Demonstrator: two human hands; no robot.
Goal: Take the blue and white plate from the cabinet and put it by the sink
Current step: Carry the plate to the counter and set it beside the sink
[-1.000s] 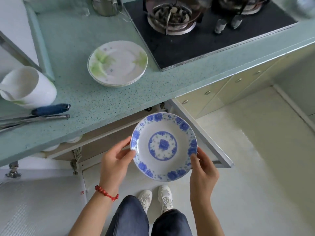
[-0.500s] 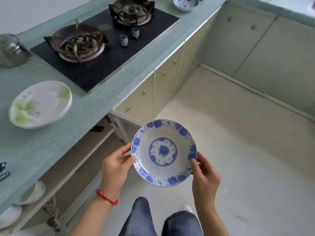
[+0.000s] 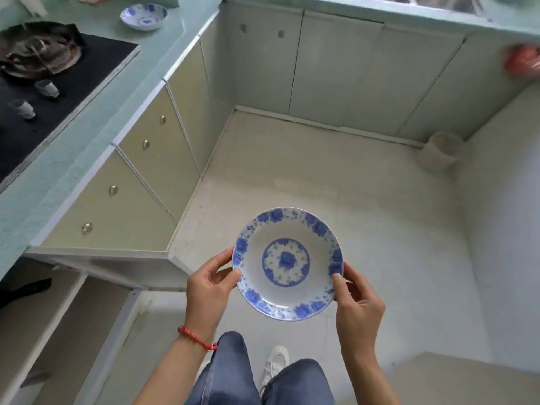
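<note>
The blue and white plate (image 3: 287, 263) is held level over the floor in front of my body, its flower pattern facing up. My left hand (image 3: 209, 287) grips its left rim, thumb on top; a red bead bracelet circles that wrist. My right hand (image 3: 356, 302) grips the right rim the same way. The open cabinet (image 3: 52, 314) lies at the lower left with its door (image 3: 117, 263) swung out. A steel edge that may be the sink (image 3: 447, 2) shows at the top right on the far counter.
A black gas hob (image 3: 43, 92) sits on the green counter (image 3: 96, 92) at left, with another blue and white dish (image 3: 143, 16) beyond it. Closed cabinet doors line the left and far walls. A pale bucket (image 3: 438, 152) stands in the floor corner; a red object (image 3: 523, 64) is blurred at right.
The view has swung right, from the counter with the green-patterned plates towards the corner and far counter. Both hands keep the plate in the same grip in front of me.
</note>
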